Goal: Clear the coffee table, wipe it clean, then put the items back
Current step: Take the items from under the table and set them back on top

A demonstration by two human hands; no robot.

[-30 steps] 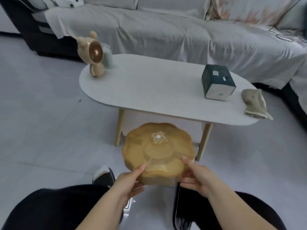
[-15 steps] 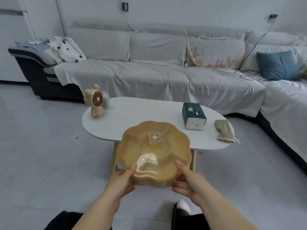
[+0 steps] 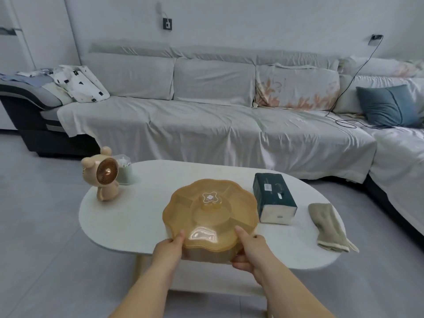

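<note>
An amber flower-shaped snack box (image 3: 210, 215) with a clear lid is over the near middle of the white oval coffee table (image 3: 128, 223). My left hand (image 3: 171, 247) grips its near-left rim, thumb on the lid. My right hand (image 3: 249, 251) grips its near-right rim the same way. On the table stand a beige bear-shaped fan (image 3: 104, 173) and a pale green holder (image 3: 125, 169) at the far left, a dark green tissue pack (image 3: 274, 197) to the right, and a folded beige cloth (image 3: 328, 227) at the right end. I cannot tell whether the box touches the tabletop.
A long sofa under grey covers (image 3: 206, 125) runs behind the table and turns along the right side. A blue cushion (image 3: 387, 104) and a black cable (image 3: 344, 88) lie on it. Grey tiled floor (image 3: 39, 226) surrounds the table.
Both hands have lifted the snack box from low in front of the table up and forward over the tabletop. The view has risen from the floor to the sofa.
</note>
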